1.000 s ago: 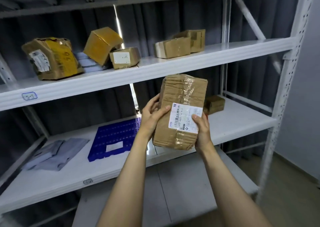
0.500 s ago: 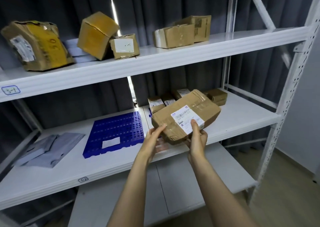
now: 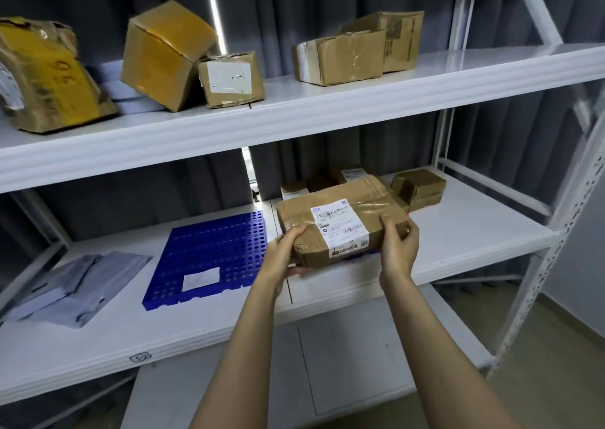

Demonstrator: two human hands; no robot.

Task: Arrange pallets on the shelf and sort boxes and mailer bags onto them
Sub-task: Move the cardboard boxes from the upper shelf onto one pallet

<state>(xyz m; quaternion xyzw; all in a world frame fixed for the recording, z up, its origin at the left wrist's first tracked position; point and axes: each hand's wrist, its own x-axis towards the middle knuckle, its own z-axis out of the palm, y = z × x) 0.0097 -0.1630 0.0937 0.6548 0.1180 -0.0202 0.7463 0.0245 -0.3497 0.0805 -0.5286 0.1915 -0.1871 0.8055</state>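
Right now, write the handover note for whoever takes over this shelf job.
Left hand and right hand: both grip the labelled box at the middle shelf, right of the blue pallet.
Grey mailer bags lie on the shelf left of the pallet, not on it.
Done: one pallet laid.
Left: set this box down; move bags and upper-shelf boxes onto pallets.

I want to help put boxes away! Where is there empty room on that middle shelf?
The middle shelf is bare at its right end, beside the small brown boxes, and along the front by the mailer bags and blue pallet. The pallet's top is mostly free. Crowded behind the held box.
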